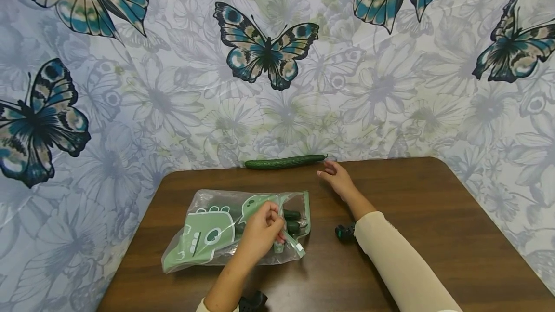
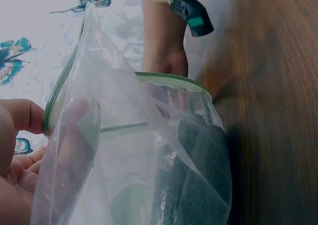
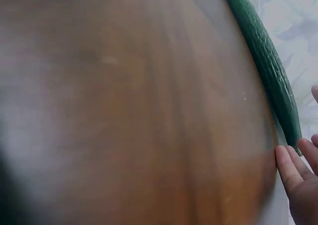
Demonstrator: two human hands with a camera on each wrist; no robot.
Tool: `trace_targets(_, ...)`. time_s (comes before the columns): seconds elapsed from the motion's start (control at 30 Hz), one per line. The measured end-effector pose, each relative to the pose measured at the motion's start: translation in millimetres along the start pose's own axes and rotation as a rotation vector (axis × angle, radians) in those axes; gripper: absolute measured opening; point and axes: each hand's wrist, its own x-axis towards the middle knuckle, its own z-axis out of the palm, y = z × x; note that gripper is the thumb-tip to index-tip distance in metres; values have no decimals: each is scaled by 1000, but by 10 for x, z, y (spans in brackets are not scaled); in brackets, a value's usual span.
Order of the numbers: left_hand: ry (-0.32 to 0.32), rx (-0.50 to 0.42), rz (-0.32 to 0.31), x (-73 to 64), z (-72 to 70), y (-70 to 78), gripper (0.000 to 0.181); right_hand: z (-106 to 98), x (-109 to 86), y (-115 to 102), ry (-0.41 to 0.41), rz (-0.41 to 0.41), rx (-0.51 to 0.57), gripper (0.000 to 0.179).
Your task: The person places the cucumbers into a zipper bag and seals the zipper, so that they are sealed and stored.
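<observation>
A clear zip bag (image 1: 212, 240) with a green cartoon print lies on the table, and dark green cucumbers (image 2: 191, 170) show through its plastic. My left hand (image 1: 262, 227) pinches the bag's green-edged mouth between thumb and fingers, lifting that side. A white slider (image 1: 300, 248) sits at the near end of the zip strip. One long cucumber (image 1: 284, 162) lies along the table's back edge. By its right end is my right hand (image 1: 340, 179), fingers spread; in the right wrist view the fingertips (image 3: 283, 155) are close to the cucumber's tip (image 3: 297, 148), and contact is unclear.
The brown wooden table (image 1: 390, 196) has rounded back corners. Right behind it hangs a cloth (image 1: 173, 61) printed with butterflies and flowers. Black wrist devices (image 1: 344, 233) are worn on both arms.
</observation>
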Motion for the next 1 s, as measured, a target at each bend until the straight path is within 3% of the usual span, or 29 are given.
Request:
trace_targets(0.23,-1,-14,10,-5,5,-18,13,10,142,-53,-3,49,-61,78)
trace_targets(0.47,-13,-44,18,-9,-6,-15,14,15,267,-56,39,33,-147,76)
trace_targets(0.73,-19,-47,10,-8,-9,-25,14,-6,383,-49,9,53,-228,77)
trace_targets(1.0,-11,-48,13,-6,-1,-29,13,-64,383,-92,-22,5,-298,70)
